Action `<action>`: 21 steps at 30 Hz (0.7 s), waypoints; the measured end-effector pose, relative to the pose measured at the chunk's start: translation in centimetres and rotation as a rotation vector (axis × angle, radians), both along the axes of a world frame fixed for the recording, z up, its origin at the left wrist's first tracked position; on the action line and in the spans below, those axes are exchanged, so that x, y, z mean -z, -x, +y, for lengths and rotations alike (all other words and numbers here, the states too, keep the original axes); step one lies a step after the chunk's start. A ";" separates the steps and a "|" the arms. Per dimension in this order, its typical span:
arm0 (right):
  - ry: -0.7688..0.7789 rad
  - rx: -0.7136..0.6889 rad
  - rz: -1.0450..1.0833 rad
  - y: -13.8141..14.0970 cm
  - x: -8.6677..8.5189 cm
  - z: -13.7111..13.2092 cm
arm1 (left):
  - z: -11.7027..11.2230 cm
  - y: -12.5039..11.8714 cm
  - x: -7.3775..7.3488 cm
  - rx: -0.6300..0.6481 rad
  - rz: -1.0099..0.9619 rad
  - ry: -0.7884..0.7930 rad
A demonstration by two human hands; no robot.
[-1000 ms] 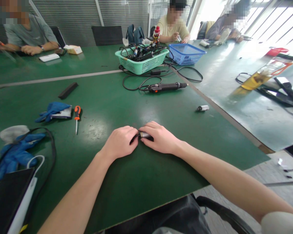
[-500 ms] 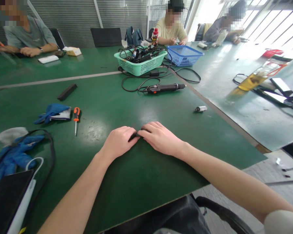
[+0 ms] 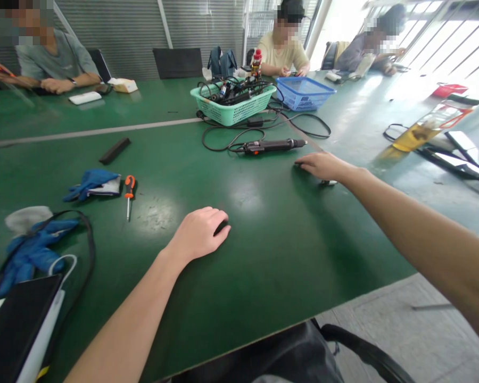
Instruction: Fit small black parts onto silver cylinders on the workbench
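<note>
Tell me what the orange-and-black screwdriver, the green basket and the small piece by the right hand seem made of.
Screwdriver: shaft likely metal, shining silvery; handle probably plastic or rubber, with solid orange and black areas.
Green basket: probably moulded plastic, evenly coloured with perforated walls.
Small piece: perhaps bare metal, from its silvery look, but the right hand partly hides it.

Screwdriver [image 3: 129,187] left of left hand [image 3: 202,232]; electric driver [image 3: 272,146] before baskets [image 3: 233,113]
</note>
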State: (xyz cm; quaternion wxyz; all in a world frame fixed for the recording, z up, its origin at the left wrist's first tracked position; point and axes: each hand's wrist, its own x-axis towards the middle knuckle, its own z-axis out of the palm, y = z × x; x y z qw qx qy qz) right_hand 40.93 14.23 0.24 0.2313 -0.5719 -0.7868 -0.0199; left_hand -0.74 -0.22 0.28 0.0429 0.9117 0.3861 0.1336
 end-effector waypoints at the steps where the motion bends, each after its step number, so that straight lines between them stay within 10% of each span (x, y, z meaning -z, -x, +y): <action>1: 0.043 -0.026 -0.011 -1.4 0.2 -0.3 | 0.0 0.1 0.1 0.000 -0.005 0.000; 10: -0.042 0.019 0.027 -5.4 3.5 -7.2 | 0.1 -0.2 -0.2 0.007 0.015 -0.002; 21: -0.048 -0.234 0.053 15.8 3.0 -9.9 | -0.2 -0.4 0.0 -0.013 0.030 -0.021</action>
